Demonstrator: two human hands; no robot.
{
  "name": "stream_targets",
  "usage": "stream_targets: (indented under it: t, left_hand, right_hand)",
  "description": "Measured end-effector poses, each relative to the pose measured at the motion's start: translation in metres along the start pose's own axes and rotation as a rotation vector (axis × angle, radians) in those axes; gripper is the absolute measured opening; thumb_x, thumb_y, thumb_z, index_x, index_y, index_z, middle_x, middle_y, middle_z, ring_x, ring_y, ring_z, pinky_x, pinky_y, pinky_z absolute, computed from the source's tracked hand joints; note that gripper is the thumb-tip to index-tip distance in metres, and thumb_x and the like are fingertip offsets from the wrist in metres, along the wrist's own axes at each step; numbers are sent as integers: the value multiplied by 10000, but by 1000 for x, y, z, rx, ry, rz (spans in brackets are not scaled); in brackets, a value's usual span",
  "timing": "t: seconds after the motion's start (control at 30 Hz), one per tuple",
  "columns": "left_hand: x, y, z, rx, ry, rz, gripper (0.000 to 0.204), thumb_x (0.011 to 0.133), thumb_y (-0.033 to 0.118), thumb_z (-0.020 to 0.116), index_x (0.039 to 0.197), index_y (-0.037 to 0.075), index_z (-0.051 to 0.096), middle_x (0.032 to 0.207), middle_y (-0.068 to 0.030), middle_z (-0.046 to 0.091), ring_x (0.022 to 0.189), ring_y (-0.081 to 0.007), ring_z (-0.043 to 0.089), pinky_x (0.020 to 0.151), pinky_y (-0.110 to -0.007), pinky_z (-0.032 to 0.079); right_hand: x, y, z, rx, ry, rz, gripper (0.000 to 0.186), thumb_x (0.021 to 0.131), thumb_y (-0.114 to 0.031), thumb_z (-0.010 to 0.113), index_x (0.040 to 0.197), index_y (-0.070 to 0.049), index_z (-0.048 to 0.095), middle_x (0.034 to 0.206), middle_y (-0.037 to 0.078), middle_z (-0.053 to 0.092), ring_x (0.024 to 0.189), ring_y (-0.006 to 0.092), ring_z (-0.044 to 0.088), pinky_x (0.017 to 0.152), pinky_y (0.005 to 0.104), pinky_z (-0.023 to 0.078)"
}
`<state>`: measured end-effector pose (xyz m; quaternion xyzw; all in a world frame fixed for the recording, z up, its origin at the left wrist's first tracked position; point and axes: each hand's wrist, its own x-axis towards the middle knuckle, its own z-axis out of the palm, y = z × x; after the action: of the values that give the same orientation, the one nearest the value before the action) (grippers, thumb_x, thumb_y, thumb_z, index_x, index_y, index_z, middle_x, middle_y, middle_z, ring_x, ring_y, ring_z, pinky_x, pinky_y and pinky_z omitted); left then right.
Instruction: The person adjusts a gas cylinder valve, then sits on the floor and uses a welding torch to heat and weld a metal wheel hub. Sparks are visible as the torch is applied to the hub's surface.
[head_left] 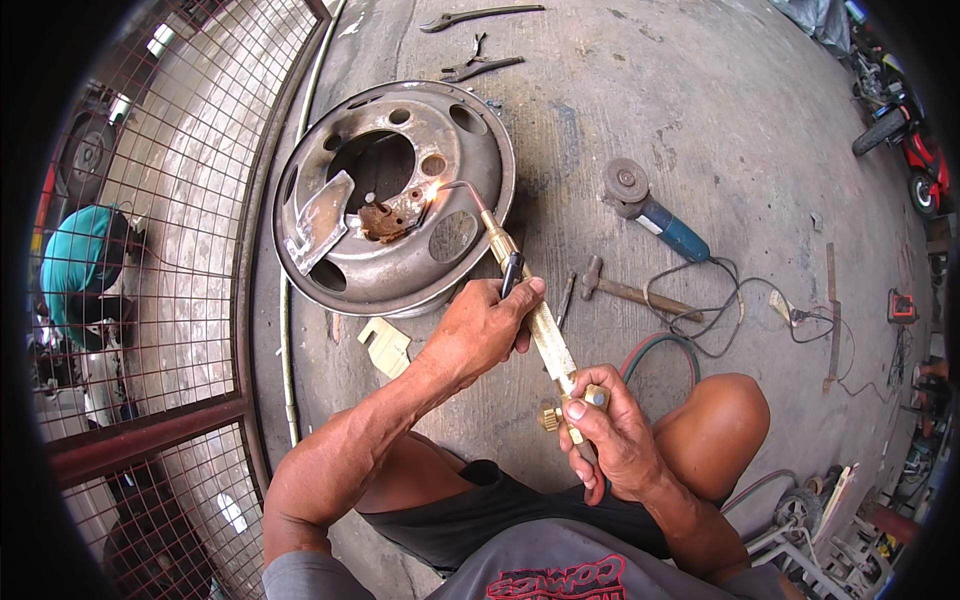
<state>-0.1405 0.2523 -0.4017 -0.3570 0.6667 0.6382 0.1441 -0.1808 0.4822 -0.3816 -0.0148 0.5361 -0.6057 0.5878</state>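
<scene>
My left hand (480,325) is closed round the brass body of a gas torch (547,338). A small black piece (512,270) sticks up by its thumb. My right hand (622,432) grips the torch's rear end by the valve knobs, where a hose joins it. The bent torch tip points at a rusty metal plate (385,222) lying on a steel wheel rim (482,152), and a bright orange glow shows where they meet. A grey cut plate (320,222) rests on the rim, left of the rusty one.
Right of the rim lie an angle grinder (672,228) with its cord and a hammer (645,293). Pliers (485,68) and an adjustable wrench (480,16) lie beyond it. A yellowish plate (384,346) sits nearby. Behind a mesh fence (245,300) at left, a person in teal (80,255) bends down.
</scene>
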Motion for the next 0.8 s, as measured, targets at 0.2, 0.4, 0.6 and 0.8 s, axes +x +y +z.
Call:
stream_targets:
  t: [0.2,0.4,0.6,0.8]
  left_hand:
    - [0,1,0,3,-2,-1,552,1043,556,572,813,58,634,624,-45,603,514,-101,498,477,-273,388]
    - [0,0,-1,13,-4,1,560,1038,566,573,805,60,630,619,-43,600,517,-102,500,479,-278,389]
    - [-1,2,-1,5,0,-7,558,1042,560,571,807,57,631,615,-42,598,515,-103,500,479,-279,392]
    - [0,1,-1,20,4,-8,545,1048,539,573,816,50,635,614,-41,596,510,-100,498,475,-276,389]
  right_hand:
    - [1,1,0,20,-5,-25,232,1075,-260,584,1198,-118,447,766,69,601,439,85,522,337,228,391]
    - [0,-1,0,24,-9,-10,231,1076,-260,582,1203,-122,447,773,72,603,442,86,524,344,230,398]
    - [0,-2,0,27,-12,3,248,1065,-260,581,1220,-123,444,794,77,601,452,88,529,356,230,413]
    - [1,0,-3,55,-46,-16,248,1053,-232,565,1237,-120,442,818,83,602,465,92,537,371,235,433]
